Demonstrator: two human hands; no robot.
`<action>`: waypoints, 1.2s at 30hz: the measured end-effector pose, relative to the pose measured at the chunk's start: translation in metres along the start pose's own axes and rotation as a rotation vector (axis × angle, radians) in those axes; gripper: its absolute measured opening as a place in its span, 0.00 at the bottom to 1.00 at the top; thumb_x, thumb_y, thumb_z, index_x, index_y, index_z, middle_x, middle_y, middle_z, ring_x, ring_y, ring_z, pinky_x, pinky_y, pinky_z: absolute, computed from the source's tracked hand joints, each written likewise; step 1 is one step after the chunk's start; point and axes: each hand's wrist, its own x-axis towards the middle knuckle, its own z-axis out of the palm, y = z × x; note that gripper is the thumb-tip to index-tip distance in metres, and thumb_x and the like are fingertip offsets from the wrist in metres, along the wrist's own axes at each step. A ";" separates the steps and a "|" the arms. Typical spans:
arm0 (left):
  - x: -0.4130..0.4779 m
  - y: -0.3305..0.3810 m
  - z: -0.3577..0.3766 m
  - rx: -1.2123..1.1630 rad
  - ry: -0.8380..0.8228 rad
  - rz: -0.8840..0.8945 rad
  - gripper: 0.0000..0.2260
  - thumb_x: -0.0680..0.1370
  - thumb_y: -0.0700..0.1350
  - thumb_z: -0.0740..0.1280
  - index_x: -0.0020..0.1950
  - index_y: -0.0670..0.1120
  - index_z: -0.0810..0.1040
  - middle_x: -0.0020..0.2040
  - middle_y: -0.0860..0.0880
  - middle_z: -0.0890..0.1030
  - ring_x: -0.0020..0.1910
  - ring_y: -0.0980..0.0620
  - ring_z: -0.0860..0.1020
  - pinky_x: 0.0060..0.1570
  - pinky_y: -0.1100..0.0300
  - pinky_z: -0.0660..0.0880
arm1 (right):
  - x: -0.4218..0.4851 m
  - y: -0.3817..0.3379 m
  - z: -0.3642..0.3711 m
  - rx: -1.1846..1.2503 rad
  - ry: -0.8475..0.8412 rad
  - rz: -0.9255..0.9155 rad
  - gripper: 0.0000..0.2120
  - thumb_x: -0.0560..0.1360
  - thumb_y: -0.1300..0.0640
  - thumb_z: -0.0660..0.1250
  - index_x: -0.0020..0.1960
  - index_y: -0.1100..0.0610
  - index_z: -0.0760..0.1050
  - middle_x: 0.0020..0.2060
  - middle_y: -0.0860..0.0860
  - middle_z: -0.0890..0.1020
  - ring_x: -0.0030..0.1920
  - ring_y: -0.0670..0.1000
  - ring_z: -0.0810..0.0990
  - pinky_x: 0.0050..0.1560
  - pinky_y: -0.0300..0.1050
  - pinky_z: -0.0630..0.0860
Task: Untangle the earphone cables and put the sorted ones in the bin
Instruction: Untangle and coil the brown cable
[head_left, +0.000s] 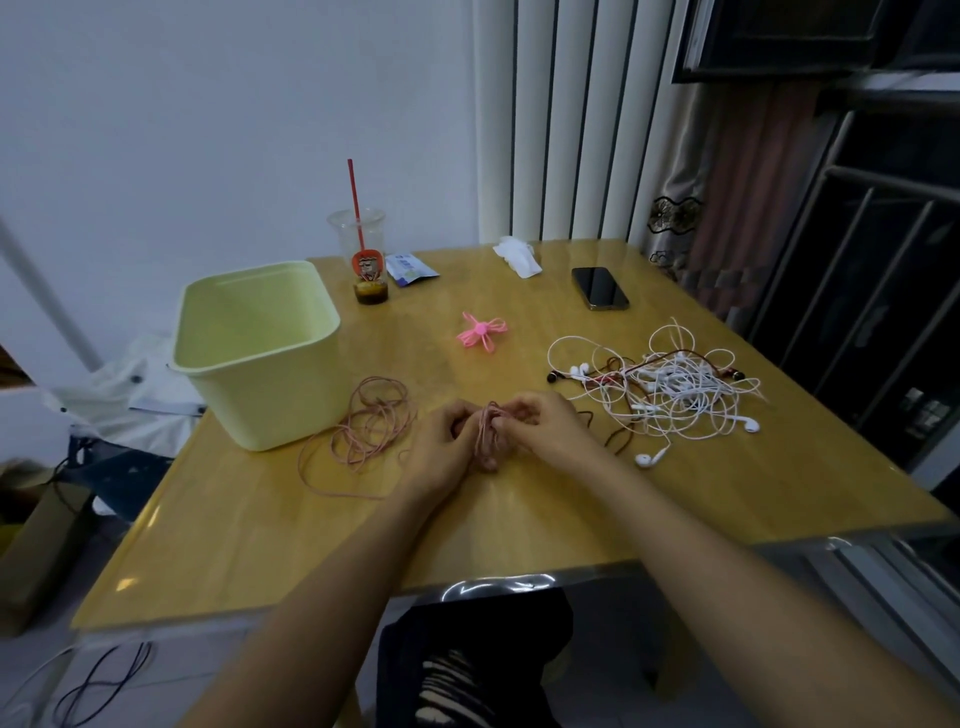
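A wooden table (519, 519) fills the view. At its far left stands a pale green bin (280, 395), open-topped, with nothing visible inside it. To the right lies a tangle of white and dark red earphones (670, 387), its loops and earbuds spread loosely, well apart from the bin.

A pink cable (363, 431) lies in slack loops just beside the bin's near right corner, and runs to the middle of the table, where part of it is wound into a small bundle. The left hand (441, 441) grips this bundle with curled fingers; the right hand (540, 426) pinches its strands from the other side.

The cord looks light, thin and limp, so it will likely slip and spring open unless held across the wound strands. The earbuds and plug are the parts likely to snag.

At the far edge stand a plastic cup (363, 249) with a red straw and a phone (600, 287). Smaller things are a crumpled tissue (517, 254), a blue and white packet (410, 269) and a pink bow-shaped piece (483, 332). The cup's red label and the packet's print are too small to read
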 end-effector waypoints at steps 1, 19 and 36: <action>0.001 -0.002 0.001 0.015 0.000 0.002 0.07 0.81 0.40 0.65 0.49 0.39 0.82 0.38 0.45 0.84 0.33 0.59 0.80 0.36 0.64 0.76 | -0.001 0.004 -0.001 0.046 0.028 0.010 0.03 0.75 0.58 0.73 0.46 0.51 0.80 0.40 0.51 0.84 0.41 0.48 0.82 0.39 0.41 0.77; 0.004 -0.008 0.003 -0.076 0.010 -0.040 0.11 0.80 0.45 0.66 0.45 0.37 0.79 0.35 0.48 0.80 0.31 0.59 0.78 0.34 0.67 0.73 | -0.007 0.007 0.002 0.212 0.137 -0.005 0.06 0.77 0.54 0.70 0.43 0.53 0.82 0.35 0.48 0.84 0.40 0.46 0.83 0.45 0.46 0.79; 0.004 -0.004 0.003 -0.245 0.053 -0.117 0.13 0.84 0.44 0.59 0.41 0.41 0.70 0.31 0.43 0.71 0.21 0.47 0.70 0.21 0.60 0.68 | -0.007 -0.009 -0.033 0.248 0.021 0.033 0.10 0.75 0.61 0.69 0.36 0.54 0.80 0.28 0.51 0.77 0.31 0.53 0.72 0.37 0.46 0.69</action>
